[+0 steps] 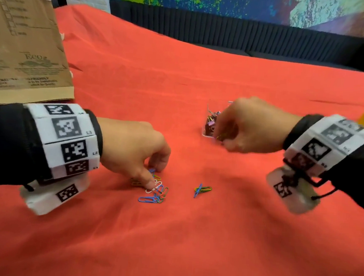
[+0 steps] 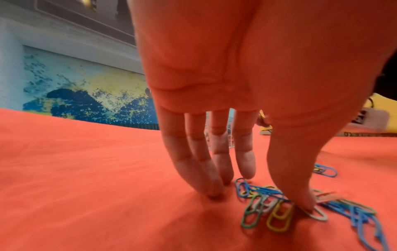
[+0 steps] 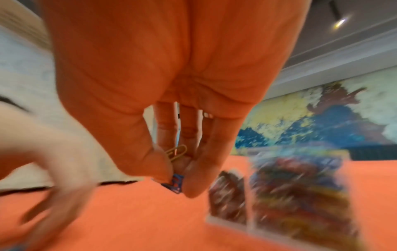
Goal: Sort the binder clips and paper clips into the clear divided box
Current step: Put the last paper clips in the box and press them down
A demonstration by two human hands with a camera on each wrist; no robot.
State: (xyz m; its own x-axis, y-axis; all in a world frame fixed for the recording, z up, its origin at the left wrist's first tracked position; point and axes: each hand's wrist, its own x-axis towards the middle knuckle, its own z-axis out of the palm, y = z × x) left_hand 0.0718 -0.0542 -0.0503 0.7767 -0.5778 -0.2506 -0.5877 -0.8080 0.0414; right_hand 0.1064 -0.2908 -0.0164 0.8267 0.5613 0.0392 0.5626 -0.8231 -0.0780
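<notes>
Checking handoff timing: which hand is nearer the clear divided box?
Right. The right hand pinches paper clips directly beside the clear divided box; the left hand is well away, fingertips down on the loose paper clip pile.

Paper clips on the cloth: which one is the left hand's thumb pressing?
The white paper clip under the left hand; its neighbours in the pile are blue, green and yellow.

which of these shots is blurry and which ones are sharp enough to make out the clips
Right wrist view: heavy motion blur, the clear divided box is smeared. Left wrist view: sharp near the fingers, paper clips crisp. Head view: mostly clear, the right hand slightly blurred, edges bent by the wide lens.
</notes>
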